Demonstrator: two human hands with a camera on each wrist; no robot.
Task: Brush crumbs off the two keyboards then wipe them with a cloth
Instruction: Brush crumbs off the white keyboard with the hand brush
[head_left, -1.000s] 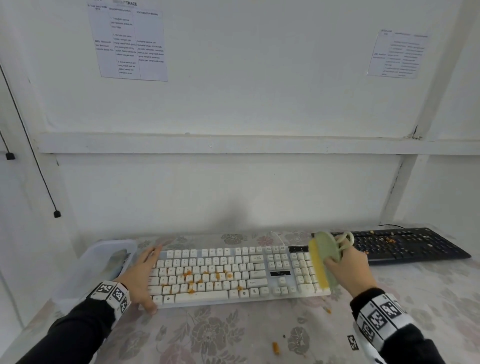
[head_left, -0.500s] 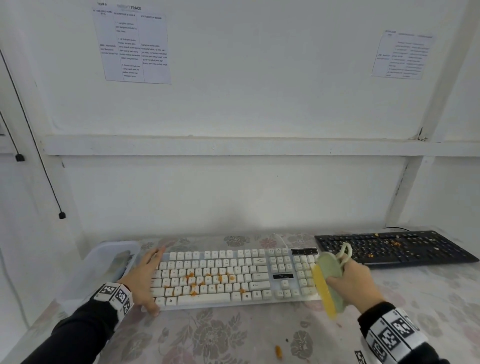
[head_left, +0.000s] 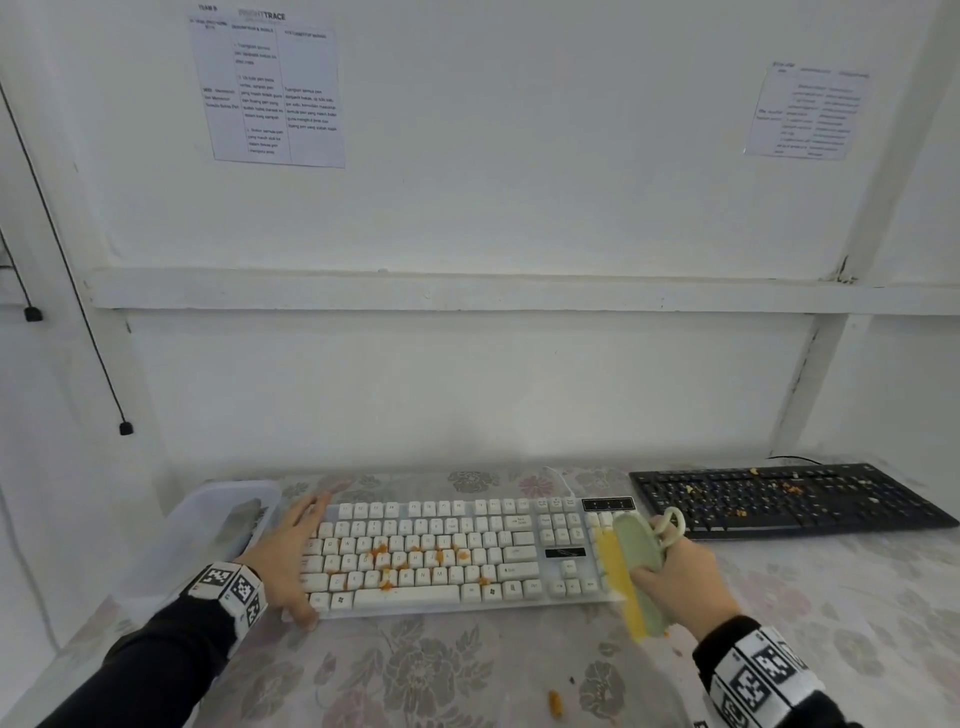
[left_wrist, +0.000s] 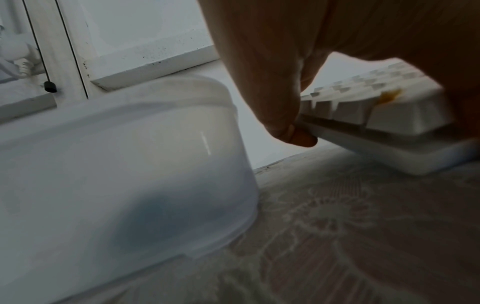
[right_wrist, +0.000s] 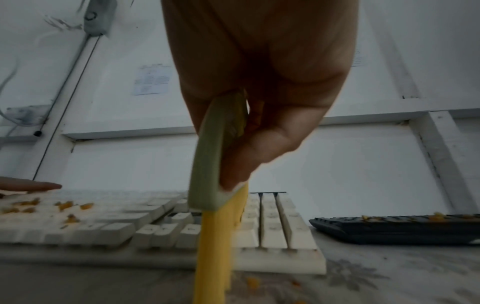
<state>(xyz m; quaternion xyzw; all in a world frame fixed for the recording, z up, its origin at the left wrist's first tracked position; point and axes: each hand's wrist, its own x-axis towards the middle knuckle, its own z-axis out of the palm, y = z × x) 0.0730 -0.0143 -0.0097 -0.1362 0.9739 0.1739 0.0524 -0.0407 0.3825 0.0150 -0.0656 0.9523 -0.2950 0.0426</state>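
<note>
Right hand (head_left: 680, 574), gripping the green yellow-bristled brush (head_left: 631, 574), has swept down the white keyboard (head_left: 457, 551), lower centre; left hand (head_left: 283, 558), apparently flat, steadies it; crumbs remain.

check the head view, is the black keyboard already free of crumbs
No, the black keyboard has orange crumbs scattered across its keys.

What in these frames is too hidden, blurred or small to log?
- Plastic container: contents show only as a dark blur through the frosted wall, head and left wrist views.
- Wall sheets: print too small, head view.
- Brush: handle covered by the right hand.
- White keyboard: left edge under the left hand.
- Black keyboard: right end cut off, right wrist view.
</note>
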